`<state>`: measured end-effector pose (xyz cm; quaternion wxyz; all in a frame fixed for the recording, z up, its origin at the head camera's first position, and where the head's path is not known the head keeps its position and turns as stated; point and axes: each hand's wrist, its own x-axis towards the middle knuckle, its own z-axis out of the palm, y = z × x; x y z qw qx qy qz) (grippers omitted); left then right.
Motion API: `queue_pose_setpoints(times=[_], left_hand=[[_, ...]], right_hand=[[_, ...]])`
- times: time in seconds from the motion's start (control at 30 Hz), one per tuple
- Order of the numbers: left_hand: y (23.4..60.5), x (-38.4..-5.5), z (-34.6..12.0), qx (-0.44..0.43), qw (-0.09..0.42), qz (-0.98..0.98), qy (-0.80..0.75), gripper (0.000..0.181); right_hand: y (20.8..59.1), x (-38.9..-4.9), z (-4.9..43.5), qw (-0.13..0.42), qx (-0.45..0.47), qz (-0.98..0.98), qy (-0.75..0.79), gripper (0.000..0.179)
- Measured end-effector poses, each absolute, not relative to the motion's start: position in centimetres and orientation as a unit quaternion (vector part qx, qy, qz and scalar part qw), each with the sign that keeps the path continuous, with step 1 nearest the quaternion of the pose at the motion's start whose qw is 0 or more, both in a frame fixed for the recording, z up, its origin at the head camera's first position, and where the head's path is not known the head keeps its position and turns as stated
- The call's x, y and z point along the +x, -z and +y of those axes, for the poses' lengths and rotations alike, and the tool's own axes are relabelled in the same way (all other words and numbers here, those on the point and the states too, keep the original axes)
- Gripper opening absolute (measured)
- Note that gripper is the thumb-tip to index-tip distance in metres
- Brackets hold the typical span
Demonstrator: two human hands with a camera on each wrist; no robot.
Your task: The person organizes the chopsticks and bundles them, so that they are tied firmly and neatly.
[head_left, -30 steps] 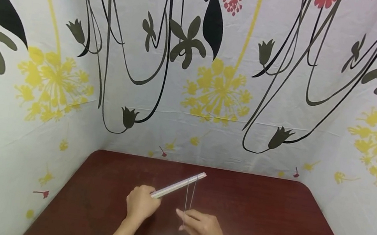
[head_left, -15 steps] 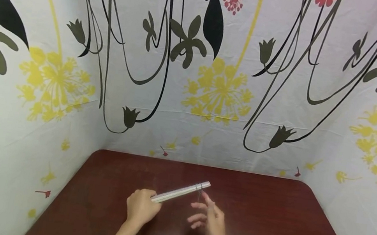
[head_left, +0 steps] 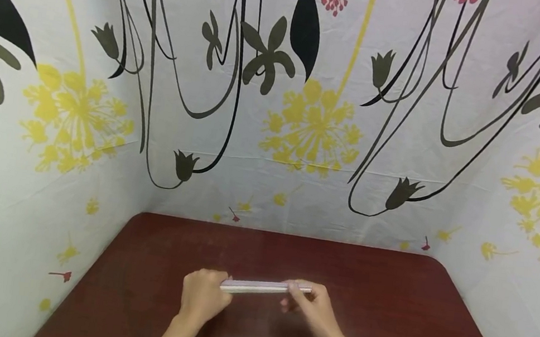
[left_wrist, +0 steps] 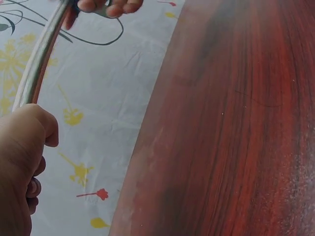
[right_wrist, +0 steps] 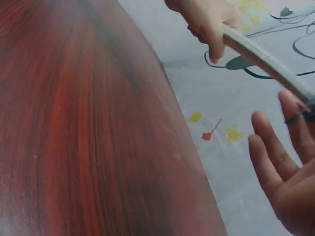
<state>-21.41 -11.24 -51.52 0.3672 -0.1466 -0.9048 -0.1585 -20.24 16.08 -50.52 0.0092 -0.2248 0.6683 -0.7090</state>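
A slim white stick-like bundle (head_left: 255, 287) is held nearly level above the table. My left hand (head_left: 204, 295) grips its left end with curled fingers. At the other end my right hand (head_left: 317, 311) pinches the bundle, thumb on the near side, the other fingers spread loosely below. A dark bluish elastic band (right_wrist: 309, 109) sits around that end, close against the right fingers in the right wrist view. In the head view the right hand covers the band. The left wrist view shows the bundle (left_wrist: 42, 54) running from the left fist up to the right fingertips.
Beneath both hands lies a dark reddish-brown wooden table (head_left: 383, 317) with rounded far corners. White cloth (head_left: 307, 195) printed with flowers and stems hangs behind it and along both sides.
The band hung down as a stretched loop from the right hand; it is now drawn up at the bundle's end. The right hand rose to pinch that end, and the bundle tipped down nearly level.
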Motion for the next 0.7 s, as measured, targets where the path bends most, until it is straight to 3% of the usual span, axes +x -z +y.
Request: queue_pose_setpoints(times=[0.17,0.43,0.53,0.7], left_hand=[[51.4,-21.3,-11.3,-0.141,0.334,-0.914,0.182,0.043],[51.3,-21.1,-11.0,-0.164,0.278,-0.919,0.229,0.028],[51.2,-21.0,-11.0,-0.158,0.268,-0.924,0.224,0.029],[50.7,-20.8,-10.9,-0.148,0.281,-0.928,0.195,0.035]], right_hand=[[51.2,-20.3,16.2,0.07,-0.237,0.585,0.772,0.024],[51.9,-20.2,16.8,0.188,-0.342,0.383,0.837,0.044],[52.0,-20.2,16.7,0.175,-0.326,0.376,0.85,0.042],[51.9,-19.9,16.4,0.102,-0.245,0.436,0.86,0.037]])
